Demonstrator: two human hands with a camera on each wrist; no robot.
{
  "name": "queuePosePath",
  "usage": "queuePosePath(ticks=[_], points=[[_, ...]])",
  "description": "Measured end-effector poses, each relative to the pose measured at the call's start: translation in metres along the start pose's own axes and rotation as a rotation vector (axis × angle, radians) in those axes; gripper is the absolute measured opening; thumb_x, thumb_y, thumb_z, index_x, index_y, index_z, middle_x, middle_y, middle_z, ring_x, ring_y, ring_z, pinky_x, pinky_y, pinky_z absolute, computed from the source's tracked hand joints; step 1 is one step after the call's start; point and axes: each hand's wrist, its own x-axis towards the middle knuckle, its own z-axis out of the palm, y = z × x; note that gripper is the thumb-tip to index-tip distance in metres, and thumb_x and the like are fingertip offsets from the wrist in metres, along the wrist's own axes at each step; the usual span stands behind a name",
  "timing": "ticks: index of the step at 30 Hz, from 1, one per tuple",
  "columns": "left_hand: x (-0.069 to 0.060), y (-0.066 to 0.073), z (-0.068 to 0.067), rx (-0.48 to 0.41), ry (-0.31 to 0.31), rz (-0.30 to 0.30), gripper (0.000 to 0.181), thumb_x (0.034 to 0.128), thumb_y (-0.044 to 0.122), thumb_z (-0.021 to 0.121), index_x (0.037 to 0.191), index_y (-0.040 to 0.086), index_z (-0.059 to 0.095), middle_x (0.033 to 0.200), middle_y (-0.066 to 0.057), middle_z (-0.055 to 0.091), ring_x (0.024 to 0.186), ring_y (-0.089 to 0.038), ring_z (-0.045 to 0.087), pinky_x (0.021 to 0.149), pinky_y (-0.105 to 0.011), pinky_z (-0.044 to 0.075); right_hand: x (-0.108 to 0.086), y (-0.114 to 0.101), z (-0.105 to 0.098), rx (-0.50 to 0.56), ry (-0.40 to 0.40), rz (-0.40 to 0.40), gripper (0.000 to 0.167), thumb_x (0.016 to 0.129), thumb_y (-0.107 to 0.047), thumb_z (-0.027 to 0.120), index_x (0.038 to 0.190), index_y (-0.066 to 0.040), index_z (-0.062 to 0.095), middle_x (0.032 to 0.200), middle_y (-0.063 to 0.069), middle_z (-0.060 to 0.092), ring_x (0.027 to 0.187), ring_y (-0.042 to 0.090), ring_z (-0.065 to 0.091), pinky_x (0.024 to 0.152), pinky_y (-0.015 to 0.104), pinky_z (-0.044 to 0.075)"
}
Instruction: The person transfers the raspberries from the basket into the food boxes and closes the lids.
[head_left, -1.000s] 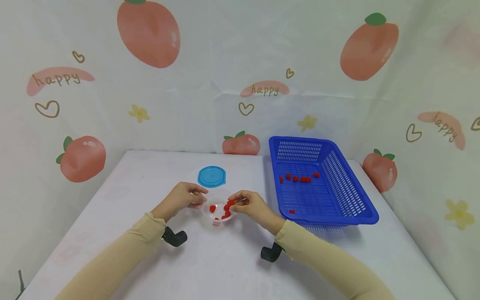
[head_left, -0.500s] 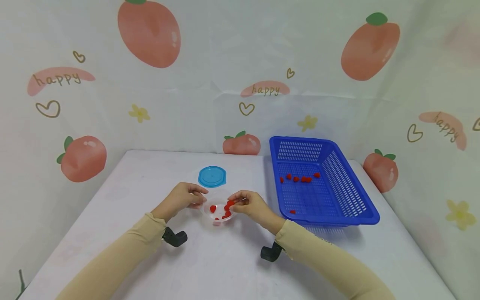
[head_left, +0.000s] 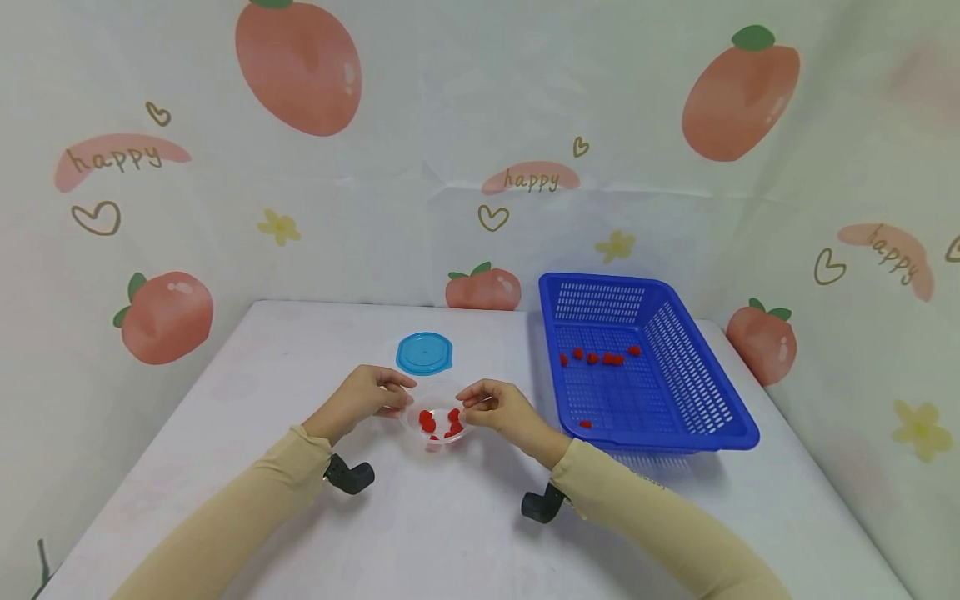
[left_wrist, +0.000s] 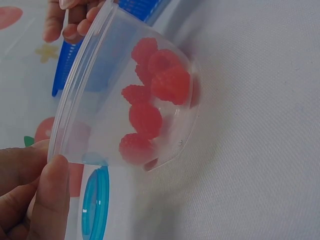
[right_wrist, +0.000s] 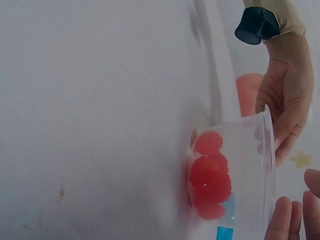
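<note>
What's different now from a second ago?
The right hand let go of a raspberry; it went down and to the left in the head view, into the clear tub, next to another raspberry. The left hand still holds the tub, and the blue lid, blue basket and basket raspberries stayed put.

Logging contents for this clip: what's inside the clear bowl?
Red raspberries lie low in the clear bowl; overlaps cover parts of some, leaving the exact count unclear.
</note>
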Motion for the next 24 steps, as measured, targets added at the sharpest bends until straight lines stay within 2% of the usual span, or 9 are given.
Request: queuePosePath(ticks=[7,12,16,24], points=[[0.000,0.001,0.000,0.001,-0.003,-0.001,0.034,0.0872,0.009,0.069,0.119,-0.003,0.064,0.091,-0.010,0.064,0.074,-0.015,0.063,0.072,-0.027,0.059,-0.001,-0.003,-0.004,0.003,0.025,0.003,0.031,0.088,-0.006,0.068,0.116,0.004,0.062,0.109,0.018,0.064,0.089,0.015,0.062,0.084,0.027,0.056],[0.000,0.000,-0.001,-0.014,-0.009,0.000,0.034,0.0874,0.008,0.069,0.119,-0.003,0.064,0.090,-0.010,0.064,0.075,-0.015,0.064,0.072,-0.027,0.059,-0.014,-0.023,-0.017,0.073,-0.007,-0.052,0.030,0.091,-0.011,0.066,0.118,0.000,0.060,0.117,0.022,0.059,0.097,0.017,0.062,0.094,0.032,0.053],[-0.001,0.000,-0.001,-0.016,-0.012,0.008,0.032,0.0873,0.007,0.068,0.118,-0.003,0.065,0.090,-0.010,0.064,0.075,-0.015,0.064,0.072,-0.027,0.060,-0.025,-0.045,-0.036,0.096,-0.017,-0.126,0.030,0.092,-0.012,0.065,0.120,-0.003,0.059,0.116,0.017,0.059,0.102,0.019,0.063,0.098,0.036,0.051],[0.000,0.000,-0.002,-0.012,-0.016,0.007,0.032,0.0873,0.007,0.069,0.118,-0.003,0.065,0.090,-0.010,0.064,0.074,-0.015,0.063,0.072,-0.027,0.060,-0.030,-0.072,-0.091,0.156,0.075,-0.226,0.023,0.093,-0.006,0.062,0.116,-0.005,0.059,0.108,0.000,0.061,0.101,0.013,0.062,0.090,0.024,0.054]])
